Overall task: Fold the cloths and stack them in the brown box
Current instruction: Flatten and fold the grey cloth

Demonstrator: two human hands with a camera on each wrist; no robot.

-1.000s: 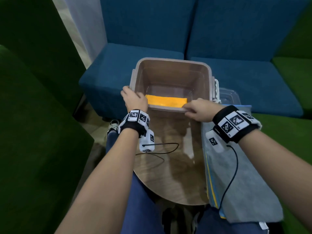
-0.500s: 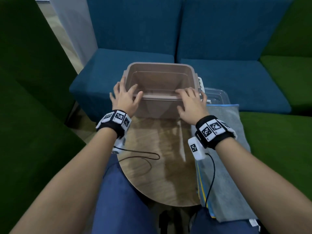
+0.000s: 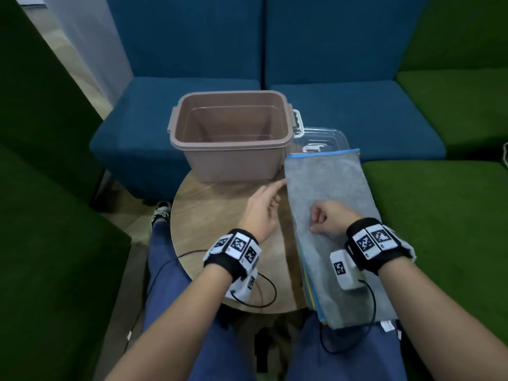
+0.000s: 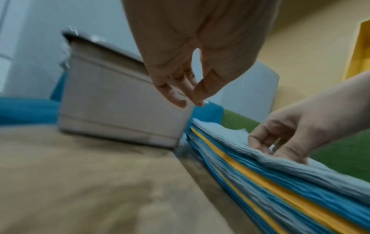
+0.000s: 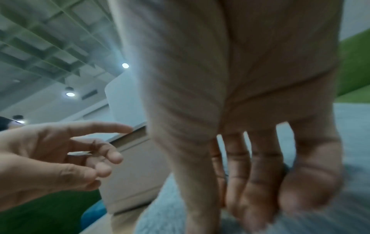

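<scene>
On the round table (image 3: 220,215), both hands have left the brown box (image 3: 231,138); right hand (image 3: 328,218) pinches the grey cloth (image 3: 330,182), left hand (image 3: 261,210) loose.

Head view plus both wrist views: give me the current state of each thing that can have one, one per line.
brown box: upright on the round table, lid off, contents not visible.
clear lid: off, lying behind the cloths.
cloth stack: unfolded, flat, grey cloth on top.
left hand: fingers loosely extended, holding nothing.
right hand: fingers curled, touching the grey cloth.

My left hand (image 3: 261,209) and right hand (image 3: 331,218) leave brown box (image 3: 231,138); right now grips grey cloth (image 3: 332,215) on stack.
</scene>
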